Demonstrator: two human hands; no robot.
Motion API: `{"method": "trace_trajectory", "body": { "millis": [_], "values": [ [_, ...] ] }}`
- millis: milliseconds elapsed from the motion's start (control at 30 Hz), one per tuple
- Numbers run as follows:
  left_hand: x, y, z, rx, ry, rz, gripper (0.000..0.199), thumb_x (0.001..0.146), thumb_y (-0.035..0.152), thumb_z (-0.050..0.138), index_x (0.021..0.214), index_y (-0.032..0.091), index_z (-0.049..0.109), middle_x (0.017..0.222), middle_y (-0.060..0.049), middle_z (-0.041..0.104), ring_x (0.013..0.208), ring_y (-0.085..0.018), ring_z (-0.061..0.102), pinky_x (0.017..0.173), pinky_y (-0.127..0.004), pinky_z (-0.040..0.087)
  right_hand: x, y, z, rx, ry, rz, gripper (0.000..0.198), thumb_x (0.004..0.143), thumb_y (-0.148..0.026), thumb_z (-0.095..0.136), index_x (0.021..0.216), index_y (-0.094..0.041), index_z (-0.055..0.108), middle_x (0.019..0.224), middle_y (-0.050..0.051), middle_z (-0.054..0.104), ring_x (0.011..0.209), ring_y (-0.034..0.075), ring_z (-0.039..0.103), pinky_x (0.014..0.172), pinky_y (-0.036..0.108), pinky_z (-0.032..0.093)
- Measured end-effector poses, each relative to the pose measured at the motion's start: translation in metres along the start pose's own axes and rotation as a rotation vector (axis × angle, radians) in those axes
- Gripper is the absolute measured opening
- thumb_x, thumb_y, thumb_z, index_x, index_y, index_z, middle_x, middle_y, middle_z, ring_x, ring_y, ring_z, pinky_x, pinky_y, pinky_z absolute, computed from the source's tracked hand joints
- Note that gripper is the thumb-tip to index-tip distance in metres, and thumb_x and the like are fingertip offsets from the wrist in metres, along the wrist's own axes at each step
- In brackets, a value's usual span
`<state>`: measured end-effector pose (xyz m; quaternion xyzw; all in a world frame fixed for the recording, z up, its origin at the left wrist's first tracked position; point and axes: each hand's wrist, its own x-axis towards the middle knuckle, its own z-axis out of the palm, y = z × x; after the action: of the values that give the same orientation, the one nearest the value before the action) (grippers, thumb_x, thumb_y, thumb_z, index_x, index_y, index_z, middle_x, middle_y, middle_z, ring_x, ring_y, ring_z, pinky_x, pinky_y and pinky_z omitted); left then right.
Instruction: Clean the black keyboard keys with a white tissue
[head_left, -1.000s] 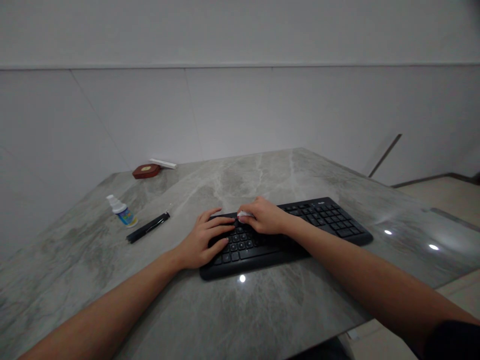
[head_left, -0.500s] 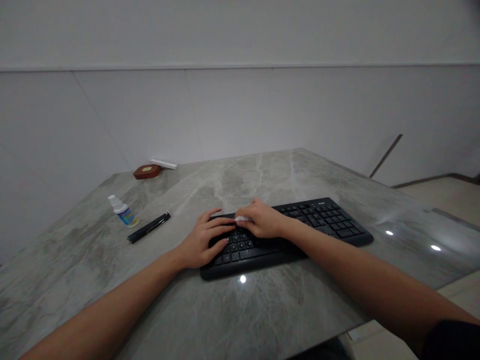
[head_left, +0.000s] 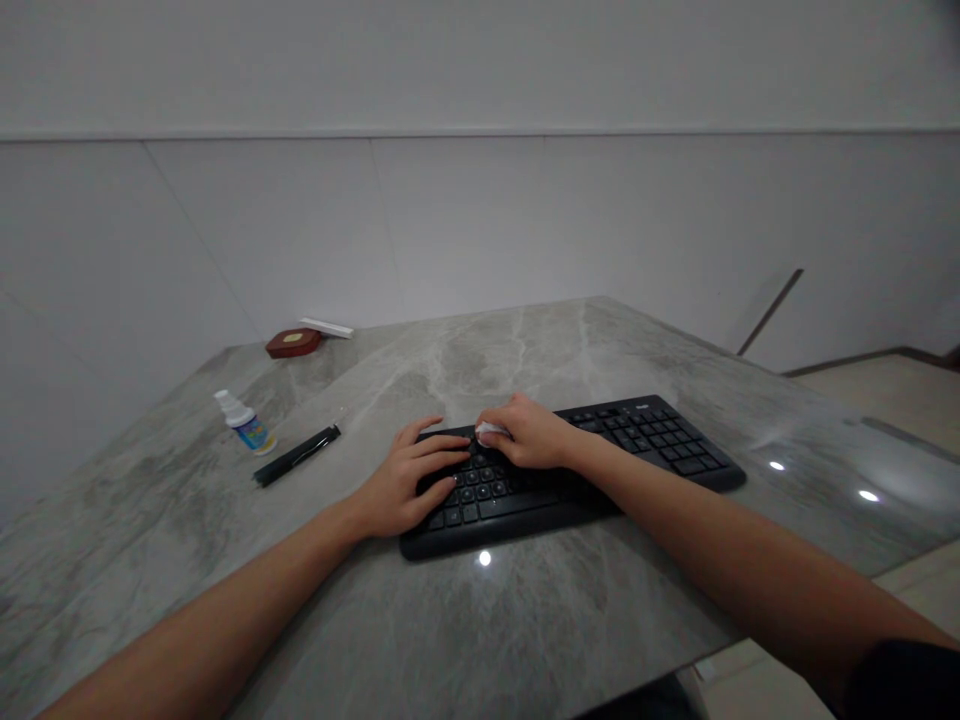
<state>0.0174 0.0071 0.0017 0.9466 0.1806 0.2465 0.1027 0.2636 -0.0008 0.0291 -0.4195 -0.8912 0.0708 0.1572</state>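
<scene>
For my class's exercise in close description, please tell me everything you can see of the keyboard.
The keyboard is long and black, seemingly plastic, with rows of keys, a space bar and a pale mark, unreadable, at top right. It lies keys-up on the grey table, right end angled away. The left hand rests on its left end; the right hand holds a white wad at the upper keys, its forearm hiding others.
</scene>
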Motion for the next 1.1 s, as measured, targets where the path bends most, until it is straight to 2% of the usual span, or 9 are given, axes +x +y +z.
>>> {"method": "trace_trajectory", "body": {
  "millis": [100,200,333,500,600,700,800,1000,1100],
  "values": [
    [0.0003,0.0002,-0.0004,0.001,0.000,0.008,0.035,0.093,0.025,0.050,0.127,0.021,0.058,0.133,-0.007,0.057,0.137,-0.029,0.033,0.113,-0.058,0.028,-0.0002,-0.0010,0.0010,0.011,0.013,-0.032,0.021,0.093,-0.025,0.049,0.102,-0.016,0.066,0.091,0.008,0.072,0.085,0.021,0.065,0.085,0.036,0.040],
    [0.0007,0.0008,-0.0008,-0.002,-0.002,-0.001,0.035,0.093,0.025,0.050,0.127,0.022,0.059,0.133,-0.007,0.058,0.137,-0.030,0.033,0.112,-0.058,0.028,-0.0008,-0.0004,0.0008,0.068,-0.035,-0.058,0.020,0.093,-0.026,0.052,0.101,-0.017,0.067,0.090,0.008,0.072,0.085,0.020,0.065,0.082,0.033,0.042],
    [0.0010,0.0010,-0.0007,-0.006,-0.005,-0.006,0.035,0.093,0.025,0.050,0.127,0.022,0.059,0.134,-0.007,0.057,0.137,-0.030,0.034,0.112,-0.059,0.029,-0.0005,-0.0003,0.0005,0.002,0.008,0.011,0.021,0.093,-0.026,0.051,0.098,-0.015,0.067,0.085,0.009,0.072,0.079,0.021,0.064,0.079,0.034,0.042],
    [0.0005,-0.0004,0.0005,-0.008,0.005,0.004,0.035,0.093,0.024,0.050,0.127,0.022,0.058,0.134,-0.007,0.057,0.137,-0.029,0.034,0.112,-0.058,0.029,-0.0003,-0.0052,-0.0013,0.031,-0.025,-0.026,0.019,0.092,-0.026,0.051,0.097,-0.017,0.067,0.087,0.008,0.072,0.080,0.020,0.064,0.076,0.031,0.041],
    [0.0006,-0.0003,0.0008,-0.011,-0.005,-0.002,0.035,0.093,0.025,0.050,0.128,0.022,0.058,0.134,-0.007,0.057,0.137,-0.029,0.033,0.112,-0.058,0.029,-0.0006,-0.0067,-0.0023,-0.041,-0.008,0.051,0.019,0.092,-0.026,0.051,0.092,-0.015,0.067,0.080,0.008,0.071,0.074,0.020,0.063,0.073,0.031,0.041],
    [0.0008,0.0006,0.0002,-0.010,-0.011,-0.001,0.035,0.093,0.024,0.050,0.128,0.022,0.058,0.135,-0.006,0.057,0.137,-0.029,0.033,0.113,-0.058,0.028,-0.0010,-0.0062,-0.0012,-0.053,0.020,0.042,0.021,0.093,-0.026,0.049,0.095,-0.015,0.067,0.083,0.009,0.071,0.077,0.020,0.063,0.076,0.032,0.041],
    [0.0004,0.0011,-0.0004,-0.007,-0.002,-0.003,0.035,0.093,0.024,0.050,0.127,0.022,0.058,0.134,-0.007,0.057,0.137,-0.029,0.034,0.112,-0.057,0.029,-0.0011,-0.0051,-0.0001,0.021,-0.022,-0.012,0.021,0.093,-0.026,0.050,0.099,-0.016,0.067,0.086,0.008,0.071,0.080,0.019,0.063,0.077,0.031,0.041],
    [0.0003,0.0005,-0.0002,-0.010,-0.006,-0.008,0.036,0.093,0.024,0.050,0.127,0.022,0.058,0.135,-0.007,0.057,0.138,-0.029,0.033,0.113,-0.057,0.028,0.0005,-0.0076,0.0033,-0.015,0.057,0.042,0.020,0.093,-0.026,0.050,0.096,-0.014,0.066,0.082,0.008,0.070,0.077,0.019,0.062,0.082,0.034,0.040],
    [0.0008,0.0011,-0.0007,-0.011,-0.007,-0.007,0.036,0.093,0.024,0.050,0.127,0.023,0.058,0.135,-0.007,0.057,0.137,-0.029,0.034,0.112,-0.058,0.028,0.0007,-0.0072,0.0043,0.016,0.030,0.029,0.020,0.093,-0.027,0.051,0.097,-0.016,0.067,0.082,0.007,0.070,0.076,0.019,0.061,0.081,0.033,0.039]
  ]
}}
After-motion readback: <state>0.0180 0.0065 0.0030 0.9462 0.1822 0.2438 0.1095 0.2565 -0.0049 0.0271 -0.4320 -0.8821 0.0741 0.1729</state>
